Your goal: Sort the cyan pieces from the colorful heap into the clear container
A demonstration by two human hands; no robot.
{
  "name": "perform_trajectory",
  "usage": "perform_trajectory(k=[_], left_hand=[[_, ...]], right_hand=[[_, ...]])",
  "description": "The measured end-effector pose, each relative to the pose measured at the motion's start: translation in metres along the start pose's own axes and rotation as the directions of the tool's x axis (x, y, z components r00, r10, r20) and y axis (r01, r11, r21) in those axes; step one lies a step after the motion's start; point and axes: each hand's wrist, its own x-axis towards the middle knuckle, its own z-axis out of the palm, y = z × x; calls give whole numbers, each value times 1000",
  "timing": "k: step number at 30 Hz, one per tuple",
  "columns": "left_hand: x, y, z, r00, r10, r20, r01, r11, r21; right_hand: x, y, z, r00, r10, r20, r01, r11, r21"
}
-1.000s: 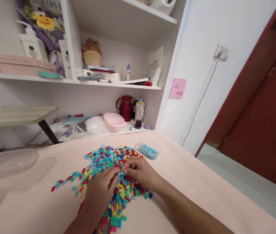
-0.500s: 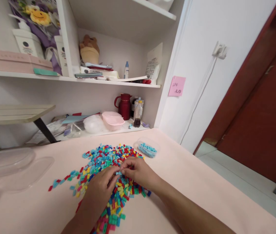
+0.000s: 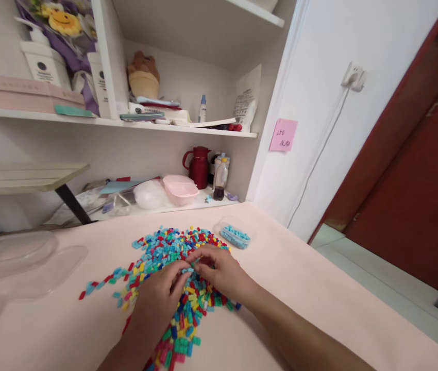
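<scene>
A heap of small plastic bricks (image 3: 165,252) in blue, red, yellow and green lies spread on the pale pink table (image 3: 300,288). My left hand (image 3: 157,299) and my right hand (image 3: 219,270) meet over the middle of the heap. Their fingertips pinch together on a small light-blue brick (image 3: 188,270). A small clear tub (image 3: 235,234) with several light-blue bricks in it stands just beyond my right hand, at the far right of the heap.
Clear plastic lids or trays (image 3: 18,263) lie at the table's left. Behind the table a low shelf holds a pink box (image 3: 180,188), a red jug (image 3: 199,167) and bottles. A dark red door (image 3: 416,180) stands at the right.
Both hands stay pinched together over the heap. The view has shifted slightly; the hands have barely moved.
</scene>
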Motion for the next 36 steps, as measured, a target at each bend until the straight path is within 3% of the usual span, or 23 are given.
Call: perform_trajectory(k=[7,14,20,29,36], left_hand=[[3,1,-3,986,-159,-46,154,982,-105],[3,3,-5,980,-201,-9,197,965,-172],[4,5,-7,976,-210,58,217,959,-181],[4,-1,-3,983,-181,5,179,970,-167],[5,0,-5,960,-280,9,277,946,-170]], right_hand=[[-2,-1,3,997,-53,57,53,999,-1],[-3,-5,2,986,-166,17,165,954,-252],[-4,-7,2,984,-173,-51,161,970,-182],[-3,-7,8,988,-152,-19,150,986,-68],[-5,-7,17,997,21,-74,-9,987,161]])
